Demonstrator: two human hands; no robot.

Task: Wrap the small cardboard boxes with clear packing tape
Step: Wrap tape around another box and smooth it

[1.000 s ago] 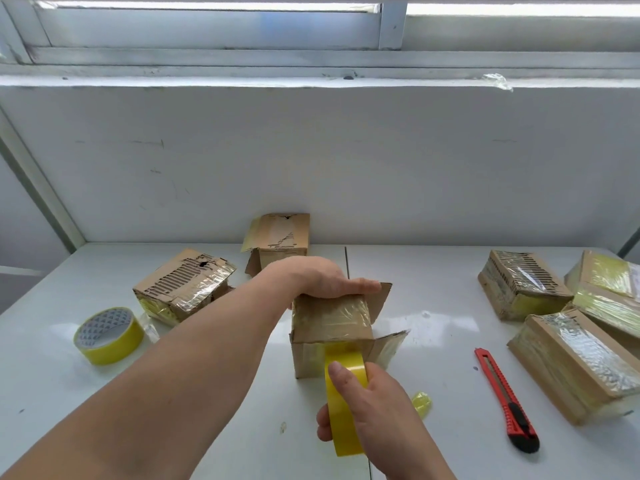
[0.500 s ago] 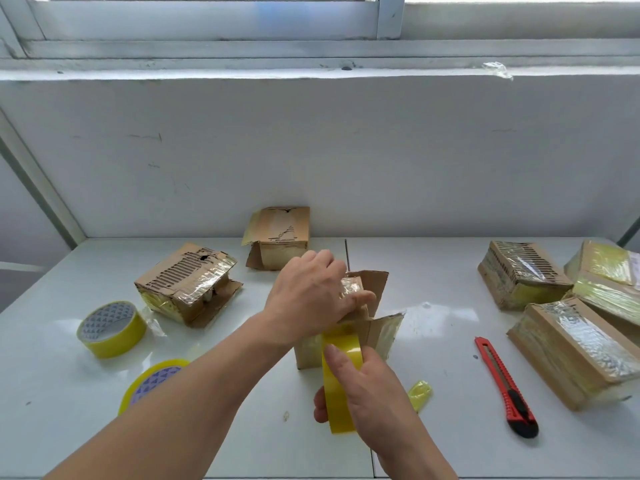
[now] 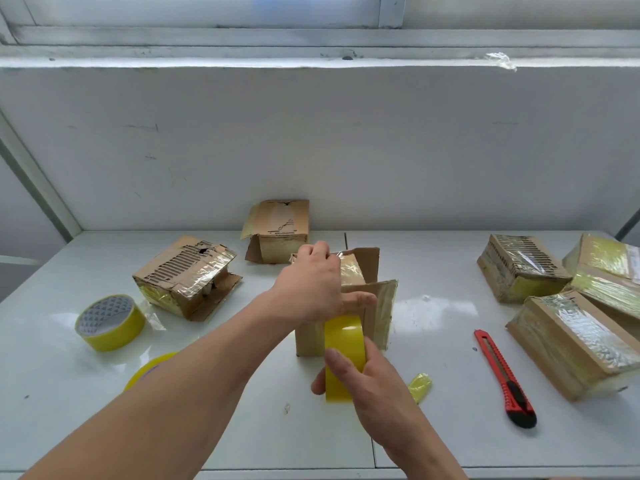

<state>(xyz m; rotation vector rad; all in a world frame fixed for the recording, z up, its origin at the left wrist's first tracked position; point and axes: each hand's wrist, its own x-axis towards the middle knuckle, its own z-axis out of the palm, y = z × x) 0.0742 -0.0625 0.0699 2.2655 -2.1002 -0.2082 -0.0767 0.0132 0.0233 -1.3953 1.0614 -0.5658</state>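
Note:
A small cardboard box (image 3: 379, 313) with loose flaps stands at the middle of the white table (image 3: 433, 427). My left hand (image 3: 311, 289) grips its top, thumb along the near flap. Just in front of the box, my right hand (image 3: 367, 386) holds a yellowish tape roll (image 3: 344, 344) upright against the box's front face. Part of the box front is hidden behind the roll and my left hand.
Two torn boxes (image 3: 187, 275) (image 3: 280, 226) lie left and behind. Three taped boxes (image 3: 519, 268) (image 3: 575, 341) (image 3: 609, 271) crowd the right side. A red box cutter (image 3: 504, 375) lies right of my hands. Tape rolls (image 3: 109, 322) (image 3: 149, 368) sit at the left; a crumpled tape scrap (image 3: 420, 386) lies nearby.
My left hand has drawn back from lying flat across the box top to gripping its near edge, and the flaps stand more upright. The roll has risen slightly against the box front.

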